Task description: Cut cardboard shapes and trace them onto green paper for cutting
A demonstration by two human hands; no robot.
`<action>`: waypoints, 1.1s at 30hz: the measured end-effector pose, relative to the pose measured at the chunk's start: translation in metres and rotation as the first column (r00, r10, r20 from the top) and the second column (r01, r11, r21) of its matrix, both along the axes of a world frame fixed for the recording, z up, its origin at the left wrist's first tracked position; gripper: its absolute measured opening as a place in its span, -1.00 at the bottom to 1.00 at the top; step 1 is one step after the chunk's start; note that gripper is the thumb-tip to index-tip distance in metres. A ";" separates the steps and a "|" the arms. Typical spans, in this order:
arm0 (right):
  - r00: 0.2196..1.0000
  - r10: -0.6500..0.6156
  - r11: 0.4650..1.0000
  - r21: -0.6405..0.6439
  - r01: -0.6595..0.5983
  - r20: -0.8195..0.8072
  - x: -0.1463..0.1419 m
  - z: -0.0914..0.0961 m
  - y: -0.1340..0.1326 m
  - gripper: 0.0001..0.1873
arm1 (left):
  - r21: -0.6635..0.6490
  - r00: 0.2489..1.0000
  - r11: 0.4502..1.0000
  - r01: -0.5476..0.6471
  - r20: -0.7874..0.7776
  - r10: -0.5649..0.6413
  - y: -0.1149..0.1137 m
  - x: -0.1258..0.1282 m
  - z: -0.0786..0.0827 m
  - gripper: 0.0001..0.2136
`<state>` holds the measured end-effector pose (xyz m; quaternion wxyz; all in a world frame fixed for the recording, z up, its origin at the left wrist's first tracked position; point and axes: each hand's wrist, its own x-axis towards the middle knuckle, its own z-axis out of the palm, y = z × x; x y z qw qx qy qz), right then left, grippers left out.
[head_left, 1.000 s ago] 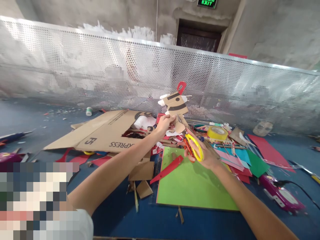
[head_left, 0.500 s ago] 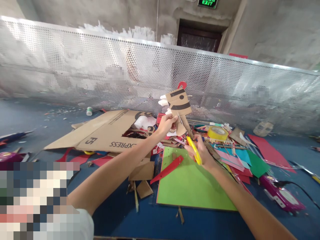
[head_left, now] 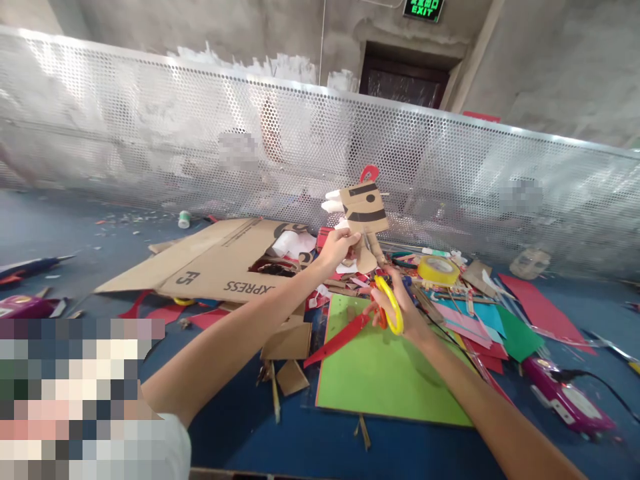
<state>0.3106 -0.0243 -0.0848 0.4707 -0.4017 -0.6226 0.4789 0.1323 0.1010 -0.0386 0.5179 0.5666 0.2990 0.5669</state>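
Observation:
A brown cardboard piece (head_left: 367,212) with black stripes and a black dot is raised over the littered table, pinched at its lower edge by my left hand (head_left: 339,248). White pieces stick out from its left side, and a red loop (head_left: 369,173) shows at its top. My right hand (head_left: 403,300) grips scissors (head_left: 391,303) with yellow and orange handles. Their blades point up toward the bottom of the cardboard and are partly hidden. Under my right hand lies a green sheet (head_left: 385,373) with a red curved strip (head_left: 337,340) across its left edge.
A large cardboard sheet (head_left: 200,263) spreads to the left. Yellow tape (head_left: 439,269) lies among paper scraps on the right, with a purple device (head_left: 567,397) and its cable nearer me. A perforated metal panel (head_left: 175,133) runs along the back.
The scissors' handles have turned and spread, so the orange one now shows beside the yellow. My left hand keeps its hold on the cardboard. The whole view has shifted slightly.

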 end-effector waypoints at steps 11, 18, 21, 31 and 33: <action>0.997 0.077 0.992 -0.101 -0.074 0.023 0.003 0.008 -0.001 -0.54 | 0.073 1.000 0.997 -0.018 -0.019 0.020 0.002 0.001 -0.009 -0.70; 0.999 -0.015 0.994 -0.108 0.018 0.032 -0.004 0.013 -0.003 -0.51 | 0.086 0.999 0.996 0.029 -0.039 -0.026 -0.005 0.002 -0.006 -0.71; 0.999 -0.048 0.993 -0.106 0.050 0.022 -0.005 0.007 -0.002 -0.48 | 0.094 0.999 0.995 0.016 -0.039 -0.012 -0.005 0.002 -0.006 -0.70; 0.999 -0.041 0.998 -0.051 0.039 -0.021 -0.010 -0.008 -0.003 -0.47 | 0.087 0.999 0.996 0.031 0.011 -0.033 -0.006 0.005 -0.006 -0.68; 0.998 -0.042 0.997 -0.072 0.038 -0.053 -0.010 -0.009 0.000 -0.47 | 0.077 0.999 0.996 0.035 0.026 -0.037 -0.008 0.005 -0.003 -0.68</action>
